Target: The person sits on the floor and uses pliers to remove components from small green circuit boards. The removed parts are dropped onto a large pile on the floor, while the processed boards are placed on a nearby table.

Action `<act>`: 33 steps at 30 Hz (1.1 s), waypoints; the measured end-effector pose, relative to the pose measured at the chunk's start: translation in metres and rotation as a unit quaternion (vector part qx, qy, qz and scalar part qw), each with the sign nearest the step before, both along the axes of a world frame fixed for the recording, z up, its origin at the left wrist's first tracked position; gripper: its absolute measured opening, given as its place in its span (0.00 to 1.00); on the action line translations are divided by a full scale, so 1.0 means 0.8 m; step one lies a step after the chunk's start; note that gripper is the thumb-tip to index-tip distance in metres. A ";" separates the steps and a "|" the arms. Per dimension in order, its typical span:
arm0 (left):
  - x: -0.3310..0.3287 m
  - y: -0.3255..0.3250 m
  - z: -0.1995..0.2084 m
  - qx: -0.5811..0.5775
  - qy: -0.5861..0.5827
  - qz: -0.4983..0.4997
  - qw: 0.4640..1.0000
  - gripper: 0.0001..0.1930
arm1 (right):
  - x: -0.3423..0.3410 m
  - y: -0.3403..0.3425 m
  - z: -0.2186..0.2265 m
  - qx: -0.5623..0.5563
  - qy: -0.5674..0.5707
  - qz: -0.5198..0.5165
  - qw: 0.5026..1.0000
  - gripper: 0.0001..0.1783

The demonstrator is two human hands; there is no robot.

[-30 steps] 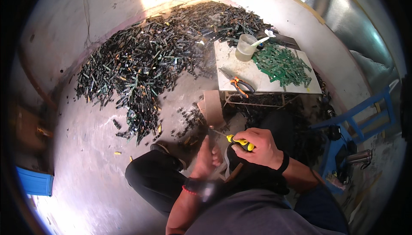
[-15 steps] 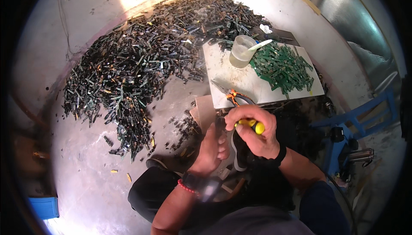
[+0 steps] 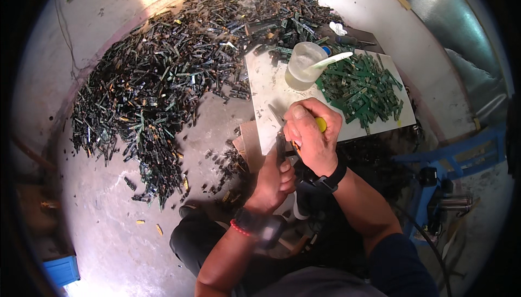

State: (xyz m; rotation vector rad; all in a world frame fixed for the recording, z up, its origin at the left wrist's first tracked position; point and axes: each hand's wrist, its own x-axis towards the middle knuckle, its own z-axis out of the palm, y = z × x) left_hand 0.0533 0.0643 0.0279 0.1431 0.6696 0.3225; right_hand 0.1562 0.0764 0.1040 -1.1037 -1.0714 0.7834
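We have the left hand closed in a fist around a narrow dark strip, thumb uppermost, the strip poking up out of the grip. Right hand is curled tight on a rounded handle, yellow end showing; we can't tell whether the tool's tip touches the strip. Both hands sit close together, over the near edge of a white board. Red beaded bracelet at left wrist, black band on the right.

Materials: we note a translucent plastic cup, cloudy inside, with a smooth pale stick leaning out. Beside it, a loose pile of flat green strips. Metal-nosed pliers lie partly hidden behind the right hand. Crumpled white scrap past the far edge.

Surface: flat white board, smudged and gritty, ribbed brown cardboard next to it. Room: we see a big jagged heap of dark thin strips on smooth grey concrete floor, scuffed pale wall, shiny silver sheeting upper right, blue slatted chair at right.
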 end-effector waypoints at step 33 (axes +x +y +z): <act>-0.005 0.001 0.001 0.005 -0.018 0.020 1.000 0.27 | 0.023 0.019 0.009 -0.028 0.129 0.039 0.991 0.10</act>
